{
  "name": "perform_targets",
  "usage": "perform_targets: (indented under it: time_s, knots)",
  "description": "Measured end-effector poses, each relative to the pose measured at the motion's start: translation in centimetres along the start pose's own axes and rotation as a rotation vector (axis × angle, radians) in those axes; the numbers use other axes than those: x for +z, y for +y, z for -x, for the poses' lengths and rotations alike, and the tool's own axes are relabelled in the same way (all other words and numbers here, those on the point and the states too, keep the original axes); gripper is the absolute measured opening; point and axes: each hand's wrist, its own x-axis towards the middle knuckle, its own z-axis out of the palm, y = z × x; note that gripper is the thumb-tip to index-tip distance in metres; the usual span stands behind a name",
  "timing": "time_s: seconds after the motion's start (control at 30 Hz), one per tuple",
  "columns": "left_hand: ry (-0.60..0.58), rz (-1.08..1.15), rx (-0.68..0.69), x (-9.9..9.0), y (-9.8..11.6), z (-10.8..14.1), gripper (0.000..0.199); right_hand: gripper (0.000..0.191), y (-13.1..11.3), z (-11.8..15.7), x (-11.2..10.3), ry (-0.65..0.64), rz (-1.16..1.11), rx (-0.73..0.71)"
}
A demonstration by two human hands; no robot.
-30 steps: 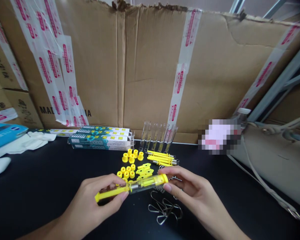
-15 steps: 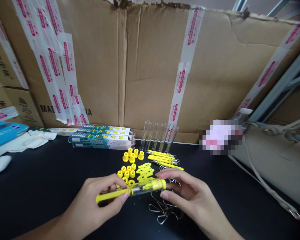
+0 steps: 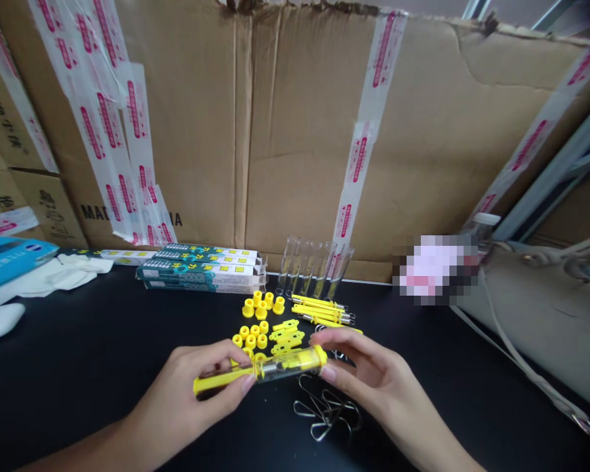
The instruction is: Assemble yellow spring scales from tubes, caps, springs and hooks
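My left grip (image 3: 177, 393) and right grip (image 3: 381, 387) are both clamped on a clear plastic tube with a yellow rod (image 3: 285, 366), held just nearer me than the small yellow plastic caps (image 3: 254, 331) on the black tabletop (image 3: 78, 354).

Glossy yellow plastic caps (image 3: 261, 341), a smooth clear tube (image 3: 285, 367), rough cardboard (image 3: 295, 131).

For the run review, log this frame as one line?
left hand: grips yellow rod | right hand: holds clear tube | nearby: wire hooks, yellow caps
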Motion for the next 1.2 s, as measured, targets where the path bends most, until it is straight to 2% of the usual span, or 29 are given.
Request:
perform_targets:
  time_s: [0.17,0.27,0.33,0.47,0.77,0.97,1.2]
  knots:
    - [0.131,-0.074,0.137,0.2,0.1,0.3,0.003,0.020,-0.3,-0.2,-0.1,-0.006,0.018,0.038]
    - [0.227,-0.192,0.290,0.1,0.1,0.4,0.014,0.020,-0.3,-0.2,-0.2,0.010,0.025,0.034]
    - [0.249,-0.274,0.364,0.0,0.2,0.5,0.017,0.021,-0.2,-0.3,-0.3,0.013,0.043,0.043]
    - [0.258,-0.333,0.421,-0.2,0.4,0.6,0.015,0.022,0.2,-0.5,-0.7,0.001,0.077,0.052]
    - [0.267,-0.348,0.434,0.1,0.2,0.7,0.013,0.028,-0.1,-0.5,-0.5,-0.012,-0.004,0.113]
    - [0.177,-0.327,0.316,0.2,0.2,1.2,0.017,0.023,-0.2,0.0,-0.3,-0.001,0.059,0.107]
    - [0.089,-0.239,0.249,-0.1,0.7,1.0,0.004,0.020,0.6,0.6,0.0,0.071,0.174,-0.094]
